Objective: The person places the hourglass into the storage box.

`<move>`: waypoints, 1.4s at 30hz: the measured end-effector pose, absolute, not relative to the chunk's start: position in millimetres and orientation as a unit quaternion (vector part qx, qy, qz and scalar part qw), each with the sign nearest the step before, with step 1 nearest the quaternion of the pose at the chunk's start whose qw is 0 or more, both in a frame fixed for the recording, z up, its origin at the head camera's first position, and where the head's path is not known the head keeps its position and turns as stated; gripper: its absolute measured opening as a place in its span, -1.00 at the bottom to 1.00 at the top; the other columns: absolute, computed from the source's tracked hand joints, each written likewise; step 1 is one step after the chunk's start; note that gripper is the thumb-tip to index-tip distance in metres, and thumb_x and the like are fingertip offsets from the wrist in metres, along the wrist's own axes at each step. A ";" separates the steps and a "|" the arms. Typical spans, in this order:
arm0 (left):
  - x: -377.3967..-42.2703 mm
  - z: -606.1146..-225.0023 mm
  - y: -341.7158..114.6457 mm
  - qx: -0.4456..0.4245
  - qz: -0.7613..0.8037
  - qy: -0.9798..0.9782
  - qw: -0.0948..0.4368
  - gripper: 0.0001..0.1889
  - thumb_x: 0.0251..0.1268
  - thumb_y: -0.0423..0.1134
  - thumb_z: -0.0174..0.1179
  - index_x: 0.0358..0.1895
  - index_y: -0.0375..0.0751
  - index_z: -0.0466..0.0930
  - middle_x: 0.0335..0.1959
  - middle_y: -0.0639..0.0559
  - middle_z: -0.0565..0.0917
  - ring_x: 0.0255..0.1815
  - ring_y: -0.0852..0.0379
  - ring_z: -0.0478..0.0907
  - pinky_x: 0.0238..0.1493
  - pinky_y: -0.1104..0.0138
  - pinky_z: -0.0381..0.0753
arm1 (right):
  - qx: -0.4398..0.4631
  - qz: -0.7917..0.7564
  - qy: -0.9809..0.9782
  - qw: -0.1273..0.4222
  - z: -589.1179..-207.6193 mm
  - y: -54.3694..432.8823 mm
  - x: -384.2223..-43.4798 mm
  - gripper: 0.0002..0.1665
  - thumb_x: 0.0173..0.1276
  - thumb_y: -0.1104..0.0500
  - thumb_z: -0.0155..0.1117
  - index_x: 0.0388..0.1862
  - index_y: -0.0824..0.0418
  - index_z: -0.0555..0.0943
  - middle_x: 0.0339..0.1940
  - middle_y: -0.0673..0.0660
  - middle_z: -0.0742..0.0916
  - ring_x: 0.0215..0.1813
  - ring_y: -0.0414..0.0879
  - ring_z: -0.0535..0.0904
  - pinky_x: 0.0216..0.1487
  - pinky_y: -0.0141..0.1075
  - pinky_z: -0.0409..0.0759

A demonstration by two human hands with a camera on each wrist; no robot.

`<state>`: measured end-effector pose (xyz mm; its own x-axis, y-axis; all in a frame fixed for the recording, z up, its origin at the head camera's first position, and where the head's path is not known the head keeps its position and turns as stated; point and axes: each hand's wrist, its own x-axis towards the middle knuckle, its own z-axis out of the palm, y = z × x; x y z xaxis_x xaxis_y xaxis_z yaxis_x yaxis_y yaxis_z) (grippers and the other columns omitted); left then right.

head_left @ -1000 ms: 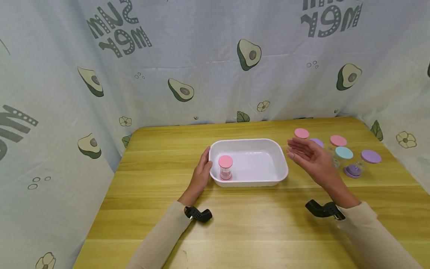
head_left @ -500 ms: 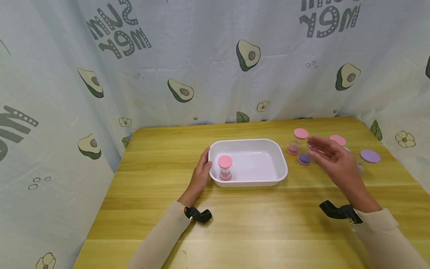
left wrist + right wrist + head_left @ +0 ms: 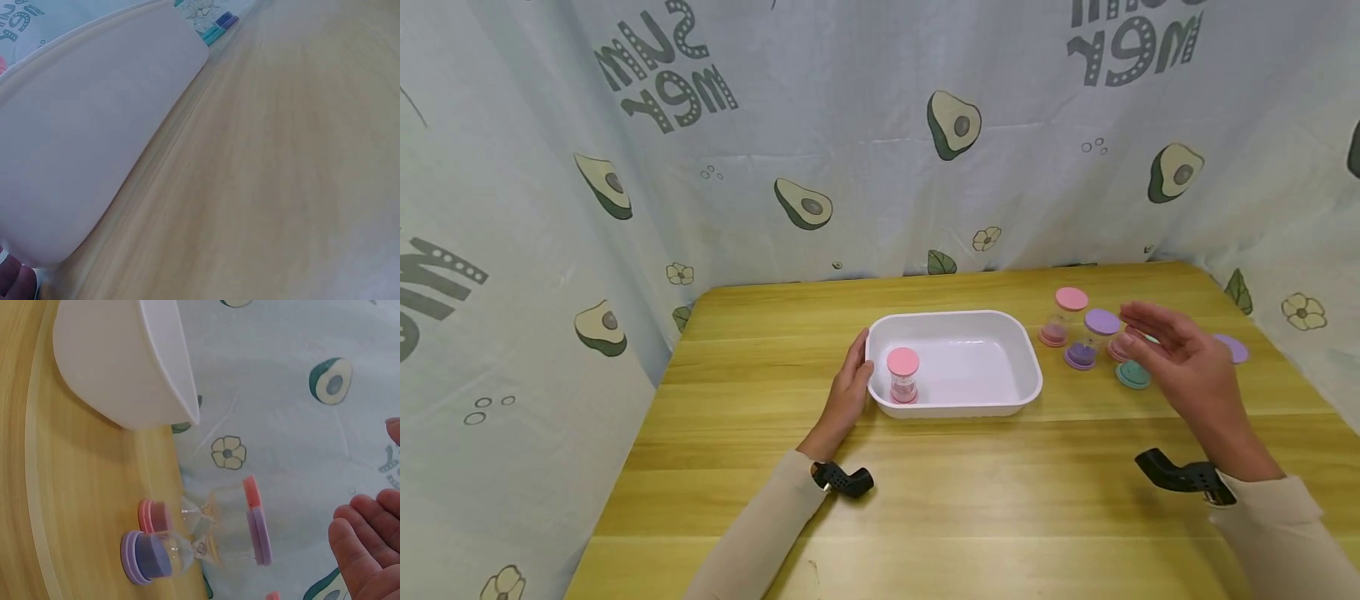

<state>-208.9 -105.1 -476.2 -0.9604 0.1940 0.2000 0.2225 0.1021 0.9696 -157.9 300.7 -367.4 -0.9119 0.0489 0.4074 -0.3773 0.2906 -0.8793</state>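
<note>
In the head view, a white tray (image 3: pixel 958 408) lies on the wooden table. Inside its left end stands a sand timer with pink caps (image 3: pixel 903 362). My left hand (image 3: pixel 847 387) rests against the tray's left side, fingers fairly straight along the wall. On the right, my right hand (image 3: pixel 1183 367) hovers over more sand timers, thumb and fingers spread apart around nothing. Nearest to it are a purple sand timer (image 3: pixel 1102 322) and a teal one (image 3: pixel 1132 376), whose upper part the hand hides. A pink sand timer (image 3: pixel 1071 298) stands further left; another pink one is mostly hidden.
Beyond my right hand shows the purple cap (image 3: pixel 1232 348) of a further sand timer. A printed curtain (image 3: pixel 880 167) hangs behind and beside the table (image 3: pixel 925 500). The right wrist view shows the tray's end (image 3: pixel 119 369) next to the standing timers.
My right hand has moved right, from beside the tray to over the sand timers, uncovering the pink and purple ones on the left. My left hand and the tray have stayed put.
</note>
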 end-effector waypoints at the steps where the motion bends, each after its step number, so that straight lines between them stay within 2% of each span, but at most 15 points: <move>1: -207.3 -471.6 -105.3 -0.143 -0.655 -0.742 0.011 -0.45 0.56 -0.33 -0.24 0.55 -0.17 -0.06 0.53 -0.12 0.08 0.52 0.02 0.02 0.46 0.17 0.09 | 0.105 0.592 -0.778 0.181 -366.6 301.8 -157.9 -0.42 0.25 0.49 0.25 0.28 0.42 0.44 0.18 0.06 0.64 0.19 -0.25 0.53 0.04 -0.64 0.47; 7: -194.9 -446.4 -104.9 -0.141 -0.651 -0.746 0.006 -0.45 0.53 -0.40 -0.24 0.52 -0.34 -0.06 0.51 -0.23 0.08 0.51 -0.08 0.04 0.44 0.14 0.12 | 0.075 0.551 -0.809 0.191 -362.4 306.4 -155.7 -0.41 0.27 0.43 0.28 0.30 0.35 0.45 0.19 0.02 0.63 0.18 -0.31 0.53 0.02 -0.67 0.47; 14: -191.7 -442.3 -102.9 -0.138 -0.651 -0.746 -0.006 -0.45 0.55 -0.37 -0.25 0.53 -0.29 -0.08 0.53 -0.18 0.05 0.52 0.00 0.01 0.45 0.21 0.09 | 0.073 0.615 -0.763 0.184 -363.4 315.0 -149.1 -0.39 0.25 0.48 0.27 0.31 0.39 0.43 0.19 0.01 0.65 0.17 -0.28 0.55 0.01 -0.66 0.48; 24: -191.3 -441.0 -103.6 -0.133 -0.648 -0.750 -0.011 -0.45 0.56 -0.36 -0.25 0.53 -0.26 -0.07 0.53 -0.14 0.05 0.52 0.03 0.01 0.45 0.25 0.08 | -0.005 0.557 -0.805 0.205 -369.1 324.3 -150.0 -0.38 0.28 0.35 0.31 0.34 0.24 0.44 0.19 -0.11 0.62 0.13 -0.42 0.53 -0.06 -0.69 0.48; 28: -190.3 -441.0 -103.5 -0.133 -0.649 -0.749 -0.005 -0.45 0.54 -0.37 -0.24 0.53 -0.29 -0.06 0.52 -0.19 0.07 0.51 -0.01 0.02 0.45 0.20 0.09 | -0.018 0.562 -0.801 0.206 -370.5 327.2 -150.6 -0.37 0.28 0.33 0.32 0.34 0.21 0.44 0.17 -0.11 0.63 0.12 -0.42 0.53 -0.07 -0.69 0.48; 34: -190.8 -441.7 -103.6 -0.137 -0.653 -0.745 0.000 -0.45 0.54 -0.38 -0.24 0.52 -0.31 -0.06 0.52 -0.21 0.06 0.51 -0.05 0.02 0.45 0.17 0.09 | -0.049 0.554 -0.802 0.217 -372.5 332.8 -152.2 -0.39 0.28 0.29 0.33 0.33 0.18 0.46 0.09 -0.16 0.66 0.04 -0.45 0.56 -0.10 -0.72 0.47; 42: -191.2 -442.4 -104.0 -0.139 -0.654 -0.743 -0.006 -0.45 0.55 -0.38 -0.24 0.53 -0.29 -0.07 0.52 -0.17 0.06 0.51 0.02 0.02 0.45 0.23 0.10 | -0.084 0.559 -0.798 0.209 -378.3 342.3 -151.0 -0.36 0.27 0.24 0.35 0.34 0.16 0.45 0.05 -0.19 0.63 -0.01 -0.47 0.55 -0.10 -0.73 0.46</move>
<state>-191.2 -104.0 -442.4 -0.9614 0.2143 0.1726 0.1983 0.1048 0.9745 -151.0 342.3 -378.3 -0.8990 0.3668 0.2393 -0.1000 0.3600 -0.9276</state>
